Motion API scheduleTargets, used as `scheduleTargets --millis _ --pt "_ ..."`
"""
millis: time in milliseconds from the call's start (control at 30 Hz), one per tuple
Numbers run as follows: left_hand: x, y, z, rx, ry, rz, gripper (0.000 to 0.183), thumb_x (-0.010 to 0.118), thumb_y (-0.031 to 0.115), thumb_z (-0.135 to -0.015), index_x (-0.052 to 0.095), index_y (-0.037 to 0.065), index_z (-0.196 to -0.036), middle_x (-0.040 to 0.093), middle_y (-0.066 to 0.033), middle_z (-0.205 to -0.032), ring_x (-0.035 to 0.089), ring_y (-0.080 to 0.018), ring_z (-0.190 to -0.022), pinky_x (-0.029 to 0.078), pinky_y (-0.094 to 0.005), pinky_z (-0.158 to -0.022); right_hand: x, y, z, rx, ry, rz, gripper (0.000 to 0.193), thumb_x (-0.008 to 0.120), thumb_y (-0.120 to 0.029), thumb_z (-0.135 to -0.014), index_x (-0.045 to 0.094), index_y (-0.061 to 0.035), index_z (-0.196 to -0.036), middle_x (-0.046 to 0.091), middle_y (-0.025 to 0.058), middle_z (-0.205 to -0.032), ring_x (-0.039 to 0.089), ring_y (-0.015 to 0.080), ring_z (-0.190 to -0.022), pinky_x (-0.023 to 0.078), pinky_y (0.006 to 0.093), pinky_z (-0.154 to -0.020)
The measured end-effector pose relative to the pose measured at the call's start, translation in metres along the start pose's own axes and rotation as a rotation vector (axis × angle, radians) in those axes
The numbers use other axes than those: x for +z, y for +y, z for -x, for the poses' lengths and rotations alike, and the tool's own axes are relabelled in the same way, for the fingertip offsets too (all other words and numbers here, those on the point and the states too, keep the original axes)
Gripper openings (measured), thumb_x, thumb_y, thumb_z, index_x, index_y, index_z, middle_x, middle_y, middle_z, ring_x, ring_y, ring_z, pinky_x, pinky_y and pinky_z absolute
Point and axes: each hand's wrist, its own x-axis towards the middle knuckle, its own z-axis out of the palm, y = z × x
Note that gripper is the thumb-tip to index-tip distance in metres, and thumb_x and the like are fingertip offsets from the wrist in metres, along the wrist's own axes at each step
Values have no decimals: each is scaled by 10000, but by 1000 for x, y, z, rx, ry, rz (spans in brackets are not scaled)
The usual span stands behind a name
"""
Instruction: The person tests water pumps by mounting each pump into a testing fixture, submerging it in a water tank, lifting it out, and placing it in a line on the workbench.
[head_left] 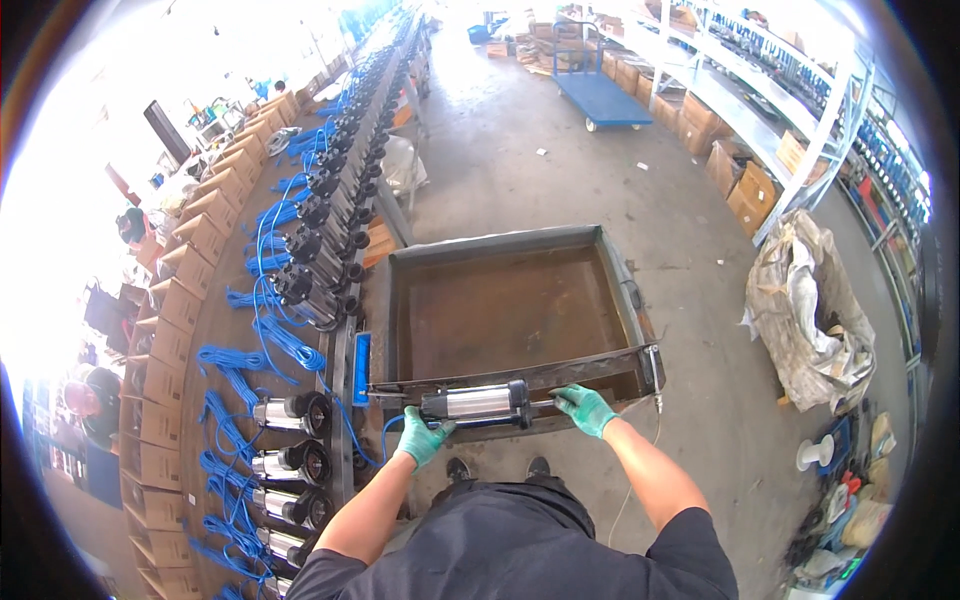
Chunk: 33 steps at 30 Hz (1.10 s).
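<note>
A pump (478, 402) with a silver cylinder and black ends lies sideways across the front edge of a water-filled metal tank (500, 241). My left hand (422, 438), in a green glove, is closed around the pump's left end, beside its blue cable (386, 440). My right hand (588, 410), gloved alike, is off the pump's right end. Its fingers are pinched together by a thin dark piece that reaches toward the pump; what they hold is too small to make out.
On my left, a long bench carries rows of similar pumps (290, 500) with coiled blue cables (235, 358). Cardboard boxes (165, 385) line its far side. A worn sack (805, 310) lies on the right, near white shelving (815, 140). A blue cart (605, 98) stands ahead.
</note>
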Motion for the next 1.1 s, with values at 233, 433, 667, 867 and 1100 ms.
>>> scheduleTargets --millis 233,433,667,867,1100 --pt "-6 -11 0 -56 -25 21 799 829 277 -900 294 -70 -1382 588 -139 -1287 559 -206 -1161 442 -323 -1043 35 -4 -21 619 35 -859 515 608 -402 -1040 601 -15 -1379 701 46 -946 634 148 -765 550 312 -703" --pt "-5 22 7 -121 -32 41 877 815 271 -913 223 -77 -1458 581 -155 -1328 553 -220 -1205 429 -317 -1066 20 -10 -9 375 99 -495 529 678 -388 -991 600 -36 -1378 672 139 -1127 672 257 -924 567 379 -811" --pt "-6 5 -2 -140 -1 -53 989 784 267 -926 88 -63 -1546 538 -175 -1398 570 -263 -1215 472 -379 -1039 -2 1 5 -175 34 175 483 691 -228 -944 596 -130 -1408 584 151 -1403 621 366 -1212 520 457 -1021" --pt "-8 28 5 -342 -46 261 824 810 221 -904 255 10 -1474 543 -137 -1364 531 -250 -1211 427 -343 -1080 7 8 1 -90 -3 -31 493 626 -369 -998 580 -128 -1426 615 156 -1335 629 391 -1177 505 486 -1001" --pt "-11 -13 -10 -275 61 111 890 814 204 -912 210 8 -1535 549 -135 -1389 542 -221 -1232 411 -327 -1089 13 -6 -7 20 37 -264 521 667 -439 -986 647 -59 -1342 675 175 -1283 648 360 -1188 510 443 -999"
